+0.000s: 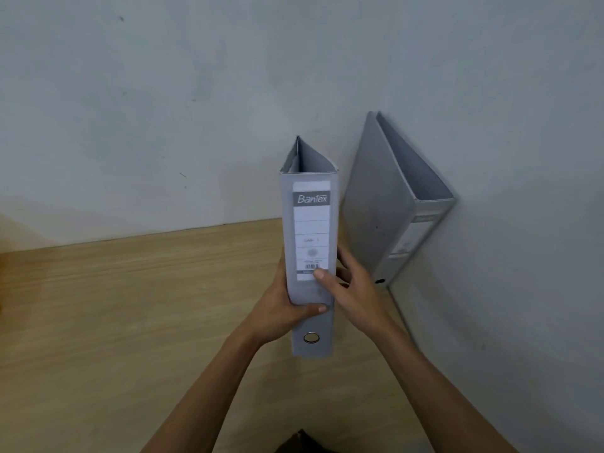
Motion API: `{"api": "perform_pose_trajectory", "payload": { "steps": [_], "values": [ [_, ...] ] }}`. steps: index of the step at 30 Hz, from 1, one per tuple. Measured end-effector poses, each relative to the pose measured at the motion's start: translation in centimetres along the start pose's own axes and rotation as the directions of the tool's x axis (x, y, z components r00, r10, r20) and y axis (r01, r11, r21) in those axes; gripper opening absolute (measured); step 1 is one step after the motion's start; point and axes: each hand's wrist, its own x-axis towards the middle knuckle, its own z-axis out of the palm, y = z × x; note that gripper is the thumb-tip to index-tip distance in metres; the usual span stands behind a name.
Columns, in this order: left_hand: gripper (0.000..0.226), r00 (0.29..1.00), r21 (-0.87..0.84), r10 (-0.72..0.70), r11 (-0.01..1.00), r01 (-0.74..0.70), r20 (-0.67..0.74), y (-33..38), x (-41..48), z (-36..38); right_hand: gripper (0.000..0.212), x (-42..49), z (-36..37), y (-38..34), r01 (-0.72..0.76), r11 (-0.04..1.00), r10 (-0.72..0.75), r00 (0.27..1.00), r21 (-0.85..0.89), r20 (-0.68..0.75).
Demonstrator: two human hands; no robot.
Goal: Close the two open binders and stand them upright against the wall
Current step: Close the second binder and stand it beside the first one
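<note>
A grey lever-arch binder (310,223) with a white Bantex spine label stands upright in the middle of the view, closed, its spine facing me. My left hand (281,312) wraps its lower left side with the thumb across the spine. My right hand (349,289) grips the right side, thumb on the label. A second grey binder (385,210) stands closed to the right, leaning against the right-hand wall (523,223), spine turned right.
A light wooden tabletop (130,322) runs under both binders to the pale back wall (163,109). The two walls meet in a corner behind the binders. A dark object (300,443) shows at the bottom edge.
</note>
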Motion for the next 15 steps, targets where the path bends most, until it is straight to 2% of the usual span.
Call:
{"api": "perform_pose_trajectory", "payload": {
  "steps": [11,15],
  "values": [
    [0.142,0.994,0.234,-0.061,0.971,0.04,0.086,-0.9,4.0,4.4,0.054,-3.4,-5.6,4.0,-0.113,0.993,0.107,0.978,-0.026,-0.18],
    [0.131,0.994,0.257,-0.031,0.967,0.002,0.109,-2.0,5.0,5.7,0.052,-4.7,-6.4,5.3,-0.151,0.988,0.142,0.973,-0.036,-0.18]
  ]
}}
